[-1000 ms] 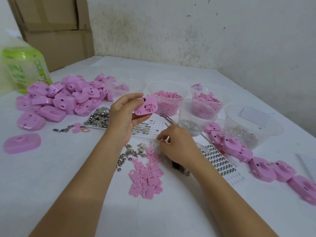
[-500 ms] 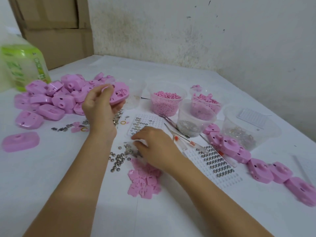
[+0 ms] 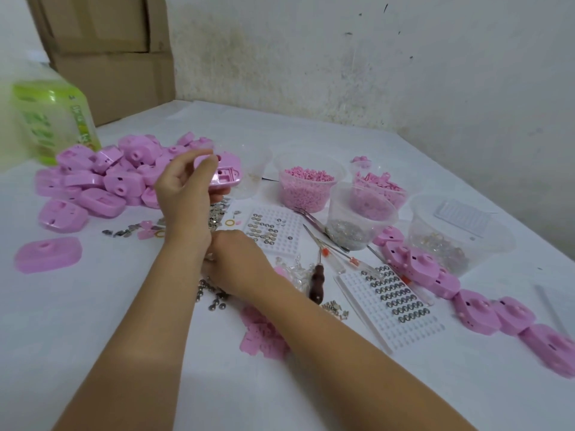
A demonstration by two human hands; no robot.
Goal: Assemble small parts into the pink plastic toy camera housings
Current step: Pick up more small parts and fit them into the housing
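Note:
My left hand (image 3: 183,194) grips a pink camera housing (image 3: 225,177), held up above the table with its open inside facing me. My right hand (image 3: 236,259) is down on the table just right of my left wrist, fingers curled over a scatter of small metal parts (image 3: 213,293); what the fingertips hold is hidden. A pile of pink housings (image 3: 102,175) lies at the left. A row of housings (image 3: 479,309) runs along the right. Flat pink pieces (image 3: 264,340) lie under my right forearm.
Clear tubs (image 3: 306,185) of pink bits and metal parts (image 3: 357,219) stand at the back. Two white trays (image 3: 389,306) hold small round cells. Tweezers (image 3: 314,217), a wooden-handled awl (image 3: 317,281) and a green jug (image 3: 53,126) are also here. Cardboard boxes (image 3: 102,42) stand behind.
My left hand carried the housing leftward toward the pile. My right hand left the tweezers and moved left onto the loose metal parts near my left wrist.

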